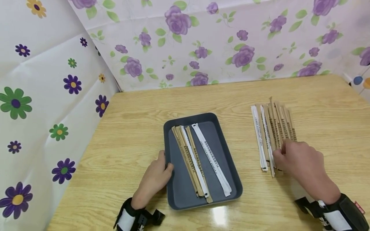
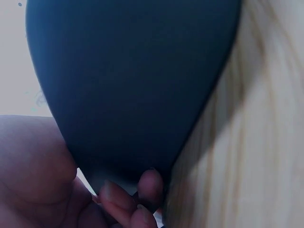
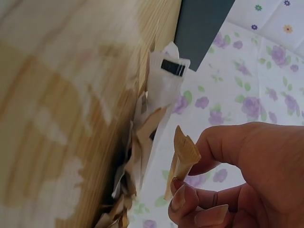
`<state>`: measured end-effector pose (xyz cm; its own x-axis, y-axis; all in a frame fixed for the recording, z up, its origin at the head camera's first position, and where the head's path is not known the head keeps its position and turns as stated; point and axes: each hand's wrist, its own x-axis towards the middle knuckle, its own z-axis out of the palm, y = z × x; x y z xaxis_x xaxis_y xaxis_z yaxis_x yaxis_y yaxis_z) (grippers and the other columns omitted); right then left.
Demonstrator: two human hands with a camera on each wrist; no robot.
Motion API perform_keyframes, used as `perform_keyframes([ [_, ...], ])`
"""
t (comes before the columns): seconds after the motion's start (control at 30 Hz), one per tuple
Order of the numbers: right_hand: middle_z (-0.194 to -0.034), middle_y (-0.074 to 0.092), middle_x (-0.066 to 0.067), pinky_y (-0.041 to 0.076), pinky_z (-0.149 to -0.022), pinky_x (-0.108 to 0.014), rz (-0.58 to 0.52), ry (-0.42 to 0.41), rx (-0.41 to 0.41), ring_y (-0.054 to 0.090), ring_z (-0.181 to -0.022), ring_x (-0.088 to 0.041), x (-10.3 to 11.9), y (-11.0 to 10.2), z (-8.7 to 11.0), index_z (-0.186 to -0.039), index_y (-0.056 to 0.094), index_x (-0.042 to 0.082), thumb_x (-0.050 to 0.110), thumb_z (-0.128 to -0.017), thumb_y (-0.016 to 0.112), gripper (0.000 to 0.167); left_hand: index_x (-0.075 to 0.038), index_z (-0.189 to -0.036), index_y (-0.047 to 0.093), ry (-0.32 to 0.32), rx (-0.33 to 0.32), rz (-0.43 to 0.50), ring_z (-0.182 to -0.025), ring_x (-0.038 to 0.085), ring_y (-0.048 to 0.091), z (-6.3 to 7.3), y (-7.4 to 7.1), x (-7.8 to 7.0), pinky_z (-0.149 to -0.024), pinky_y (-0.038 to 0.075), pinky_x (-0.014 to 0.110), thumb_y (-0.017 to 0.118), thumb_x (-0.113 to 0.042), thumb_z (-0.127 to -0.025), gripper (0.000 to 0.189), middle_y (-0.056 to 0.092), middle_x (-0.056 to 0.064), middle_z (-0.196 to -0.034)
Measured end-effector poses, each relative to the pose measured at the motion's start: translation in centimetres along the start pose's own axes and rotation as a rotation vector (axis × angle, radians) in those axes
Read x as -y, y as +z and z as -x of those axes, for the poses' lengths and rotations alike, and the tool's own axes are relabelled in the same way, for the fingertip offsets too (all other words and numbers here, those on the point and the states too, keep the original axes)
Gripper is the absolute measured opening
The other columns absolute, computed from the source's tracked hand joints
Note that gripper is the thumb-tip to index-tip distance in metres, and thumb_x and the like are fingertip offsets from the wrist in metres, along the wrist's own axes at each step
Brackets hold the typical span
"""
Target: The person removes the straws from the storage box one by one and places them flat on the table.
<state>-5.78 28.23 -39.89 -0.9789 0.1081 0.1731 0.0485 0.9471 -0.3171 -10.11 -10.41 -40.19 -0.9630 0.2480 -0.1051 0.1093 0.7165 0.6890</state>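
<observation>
A dark grey tray [image 1: 214,138] lies on the table with several long, slim paper packets inside, brown ones in a bunch [image 1: 188,160] at its left and white ones [image 1: 212,158] at its right. My left hand [image 1: 156,175] grips the tray's left wall, thumb at the rim; in the left wrist view the fingertips [image 2: 150,185] sit by the tray's outer side. On the right, my right hand [image 1: 303,166] is at the near end of a row of brown and white packets [image 1: 274,128]. Its thumb and fingers pinch the end of a brown paper packet [image 3: 186,159].
The wooden table [image 1: 130,128] carries the tray at centre and the packet row to its right. A flowered sheet [image 1: 185,48] rises along the back edge, and another flowered sheet [image 1: 52,106] borders the left side. Each wrist wears a black strap.
</observation>
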Motion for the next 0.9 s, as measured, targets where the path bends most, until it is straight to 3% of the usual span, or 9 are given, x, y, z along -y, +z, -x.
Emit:
perform_keyframes([
  [0.27,-0.052,0.042,0.000,0.027,-0.038,-0.031,-0.014,0.040,0.052,0.038,-0.045,-0.016,-0.91,-0.43,0.09,-0.065,0.049,0.011,0.024,-0.089,0.052,0.027,0.005,-0.130,0.041,0.003,-0.003,0.004,-0.055,0.017,0.054,0.02,-0.05,-0.17,-0.049,0.040,0.032,0.046,-0.011,-0.097,0.037,0.057,0.009,-0.071],
  [0.9,-0.053,0.042,-0.001,0.028,-0.037,-0.031,-0.027,0.052,0.031,0.039,-0.044,-0.017,-1.06,-0.37,0.26,-0.070,0.052,0.008,0.020,-0.087,0.052,0.021,0.005,-0.128,0.042,-0.005,-0.003,0.001,-0.056,0.017,0.055,0.00,-0.03,-0.04,-0.050,0.041,0.032,0.045,-0.011,-0.097,0.035,0.058,0.010,-0.073],
])
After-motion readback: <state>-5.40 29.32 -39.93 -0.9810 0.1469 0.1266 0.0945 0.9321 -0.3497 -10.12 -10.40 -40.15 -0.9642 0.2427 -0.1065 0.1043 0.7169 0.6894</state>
